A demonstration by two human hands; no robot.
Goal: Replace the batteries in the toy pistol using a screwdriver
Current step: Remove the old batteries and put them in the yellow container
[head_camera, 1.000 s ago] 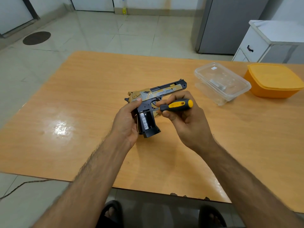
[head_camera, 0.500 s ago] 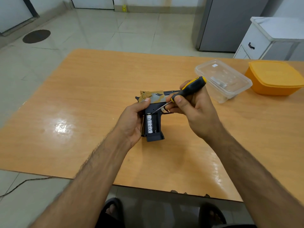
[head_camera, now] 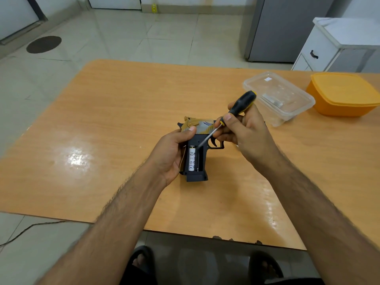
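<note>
A wooden table (head_camera: 102, 124) on a tiled floor carries the work. The left hand (head_camera: 170, 153) grips the pistol (head_camera: 197, 153) by its grip, battery (head_camera: 192, 161) showing. The right hand (head_camera: 246, 132) pinches the screwdriver (head_camera: 238, 109), tip at the battery's top. The pistol looks light, stiff plastic; best held by the grip. Beyond the right hand sit a clear tub (head_camera: 287, 112) and an orange tub (head_camera: 345, 95).

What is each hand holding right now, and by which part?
The left hand grips the black-and-gold toy pistol around the back of its grip. The right hand holds the black-and-yellow-handled screwdriver by the handle's lower end.
</note>
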